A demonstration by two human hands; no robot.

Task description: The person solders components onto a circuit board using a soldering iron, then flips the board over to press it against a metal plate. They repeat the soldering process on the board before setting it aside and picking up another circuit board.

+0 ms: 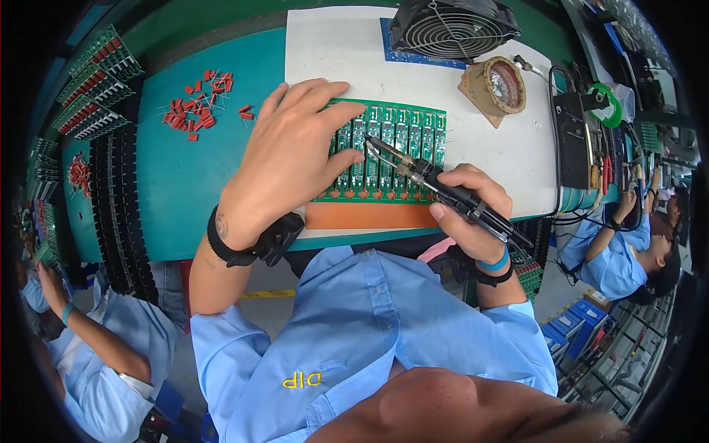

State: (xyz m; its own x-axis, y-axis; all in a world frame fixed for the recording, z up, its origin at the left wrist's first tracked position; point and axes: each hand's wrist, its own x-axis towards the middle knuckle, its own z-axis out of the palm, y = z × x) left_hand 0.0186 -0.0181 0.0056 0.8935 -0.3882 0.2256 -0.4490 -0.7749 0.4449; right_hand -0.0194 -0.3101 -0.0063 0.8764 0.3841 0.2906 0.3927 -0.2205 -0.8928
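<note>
A green circuit board panel (399, 148) with several repeated narrow sections lies on a white sheet in front of me. My left hand (284, 151) is spread over its left end, with index finger and thumb apart on the board. In my right hand (476, 210) is a black soldering iron (458, 196) with a thin curved metal tube beside its nose. Its tip points left and down at the board, between my left index finger and thumb. Whether the tip touches a joint is too small to tell. An orange-brown strip (369, 215) runs along the board's near edge.
Red leaded components (199, 107) lie loose on the green mat (173, 162) at left, beside black racks (118, 214) and stacked boards (96, 88). A black fan (454, 29) and a round tin (498, 85) stand behind. Cables and a black box (572, 133) are at right. People sit on both sides.
</note>
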